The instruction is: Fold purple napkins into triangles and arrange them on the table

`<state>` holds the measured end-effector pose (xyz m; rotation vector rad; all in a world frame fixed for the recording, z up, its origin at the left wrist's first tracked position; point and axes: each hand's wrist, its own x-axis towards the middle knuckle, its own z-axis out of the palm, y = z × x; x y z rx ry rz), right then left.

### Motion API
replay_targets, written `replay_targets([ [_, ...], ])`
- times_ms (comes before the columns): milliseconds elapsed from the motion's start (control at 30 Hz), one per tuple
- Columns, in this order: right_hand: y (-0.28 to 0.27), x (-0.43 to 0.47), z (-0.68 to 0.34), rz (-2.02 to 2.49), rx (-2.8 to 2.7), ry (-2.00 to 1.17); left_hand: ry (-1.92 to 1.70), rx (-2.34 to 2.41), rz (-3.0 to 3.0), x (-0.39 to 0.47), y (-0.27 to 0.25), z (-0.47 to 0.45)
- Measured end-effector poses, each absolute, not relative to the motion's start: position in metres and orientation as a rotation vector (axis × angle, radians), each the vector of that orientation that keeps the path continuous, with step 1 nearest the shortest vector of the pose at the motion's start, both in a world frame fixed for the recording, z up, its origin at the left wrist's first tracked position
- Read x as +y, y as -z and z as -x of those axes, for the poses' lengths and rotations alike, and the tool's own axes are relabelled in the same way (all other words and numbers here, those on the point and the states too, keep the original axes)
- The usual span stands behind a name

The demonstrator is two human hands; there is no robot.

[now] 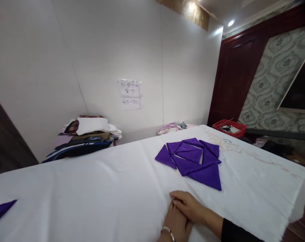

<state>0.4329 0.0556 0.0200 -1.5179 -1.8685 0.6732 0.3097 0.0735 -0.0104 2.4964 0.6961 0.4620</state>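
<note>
My left hand [174, 217], with a silver bangle at the wrist, rests on the white tablecloth near the bottom of the view. Across its fingers lies my right hand [190, 205], which comes in from the right out of a black sleeve. Both hands look relaxed and open, with only each other in touch; part of the left fingers is hidden. Just beyond them, apart from my fingertips, a purple napkin [192, 168] lies flat, folded into overlapping triangular points around a middle opening. At the far left edge, part of another purple cloth [2, 211] shows.
A stack of folded clothes [84, 136] stands behind the table at left. Pinkish cloths [169, 128] lie by the wall. A red basket [230, 129] with black-handled scissors stands beyond the right corner. Handwritten paper signs [130, 94] hang on the white wall.
</note>
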Motion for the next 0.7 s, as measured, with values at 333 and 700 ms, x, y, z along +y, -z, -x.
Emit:
replay_targets([
  [333,-0.021,0.031,-0.350,1.402,-2.228,-0.817,-0.186,0.818,-2.651,0.039,0.013,-0.108],
  [700,0.038,0.046,-0.269,1.241,-2.578,-0.483,-0.570,2.489,-1.893,0.131,-0.039,0.081],
])
